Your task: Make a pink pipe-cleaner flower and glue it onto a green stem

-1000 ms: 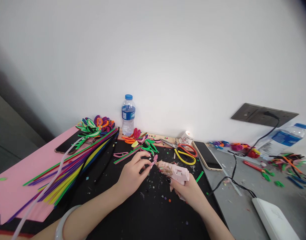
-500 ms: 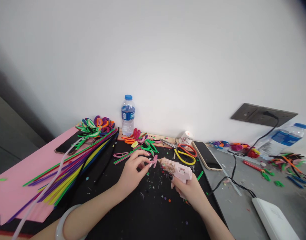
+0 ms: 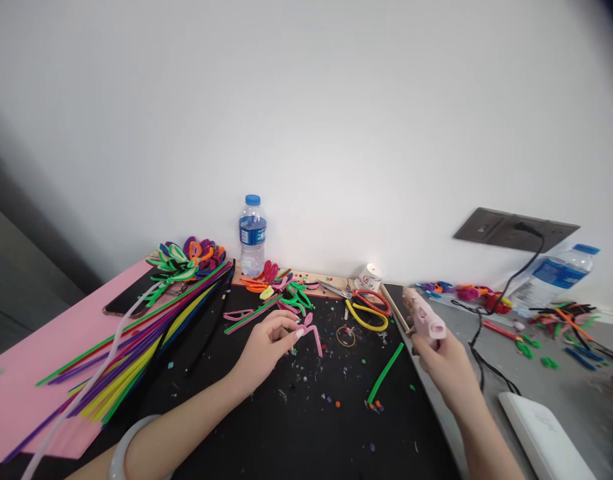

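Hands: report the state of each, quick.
Left hand: fingers pinched on a pink pipe cleaner.
Right hand: closed around a glue gun.

Bare arms; a pale bangle (image 3: 119, 448) circles the left hand's (image 3: 263, 350) wrist.

1. Pink pipe-cleaner piece (image 3: 311, 331): small loops atop a straight stem slanting down-right, lying on the black mat (image 3: 286, 427), pinched by the left hand (image 3: 264, 348).
2. Pink glue gun (image 3: 424, 315): glue-crusted, gripped in the right hand (image 3: 443, 363), nozzle pointing up-left.
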`<state>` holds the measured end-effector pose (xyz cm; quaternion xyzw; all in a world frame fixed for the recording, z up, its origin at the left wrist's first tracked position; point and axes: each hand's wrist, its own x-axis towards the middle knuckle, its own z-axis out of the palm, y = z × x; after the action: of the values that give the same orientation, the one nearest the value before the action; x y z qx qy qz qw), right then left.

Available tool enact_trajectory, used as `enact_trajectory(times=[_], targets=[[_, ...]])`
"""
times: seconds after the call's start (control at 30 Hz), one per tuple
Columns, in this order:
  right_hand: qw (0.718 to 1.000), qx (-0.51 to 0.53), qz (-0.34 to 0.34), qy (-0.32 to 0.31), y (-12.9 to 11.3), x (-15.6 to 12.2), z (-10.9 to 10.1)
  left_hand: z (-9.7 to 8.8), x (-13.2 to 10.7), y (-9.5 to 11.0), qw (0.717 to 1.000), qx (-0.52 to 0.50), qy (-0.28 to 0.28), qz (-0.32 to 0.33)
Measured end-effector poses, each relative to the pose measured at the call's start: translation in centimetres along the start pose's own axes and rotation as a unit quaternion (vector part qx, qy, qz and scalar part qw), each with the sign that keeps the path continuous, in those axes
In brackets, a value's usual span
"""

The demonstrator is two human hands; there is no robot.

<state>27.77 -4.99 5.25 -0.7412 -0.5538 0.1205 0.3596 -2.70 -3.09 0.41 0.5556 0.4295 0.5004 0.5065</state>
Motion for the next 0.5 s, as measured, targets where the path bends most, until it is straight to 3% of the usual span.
enact_trajectory(times=[0.1,0.23,0.5], targets=[[0.988,-0.151,0.018,-0.013,2.0,1.2,-2.0,0.0,-0.1,0.1,1.000,0.009,-0.003,-0.002],[0.959,-0.277,0.057,-0.002,4.3,2.6,-4.1,0.1,-0.2,0.2,1.000,0.013,-0.010,0.000],[0.911,-0.404,0.070,-0.037,9.9,5.3,-5.3,0.1,-0.2,0.4,1.000,0.019,-0.006,0.000]])
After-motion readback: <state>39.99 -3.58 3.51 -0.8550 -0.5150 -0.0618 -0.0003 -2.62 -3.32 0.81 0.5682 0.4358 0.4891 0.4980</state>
